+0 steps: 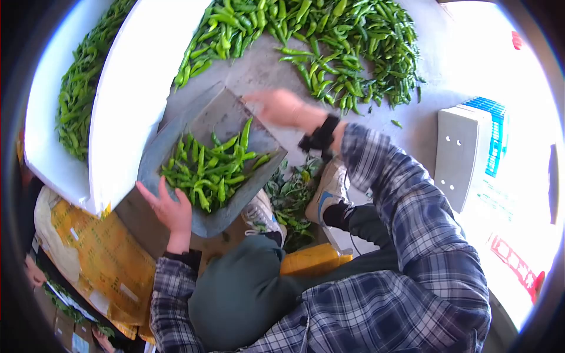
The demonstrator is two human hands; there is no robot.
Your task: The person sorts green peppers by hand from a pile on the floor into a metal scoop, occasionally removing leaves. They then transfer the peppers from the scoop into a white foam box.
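Note:
A grey metal scoop-like pan (215, 109) lies tilted in front of my knees, with a heap of green peppers (206, 170) in it. My left hand (170, 209) is at the pan's lower left edge, fingers spread, nothing seen in its grip. Near the pan's upper right corner is my right hand (279, 109), blurred by motion, with a black band on its wrist; its fingers are too smeared to read. Beyond the pan, many loose green peppers (376, 47) are spread on the grey floor.
A white foam box (126, 100) with green peppers stands left. A grey box (462, 147) and blue crate (494, 138) are right. Leaves and peppers (291, 194) lie between my shoes. A yellow-taped carton (100, 241) is lower left. Another person's hand (35, 270) shows far left.

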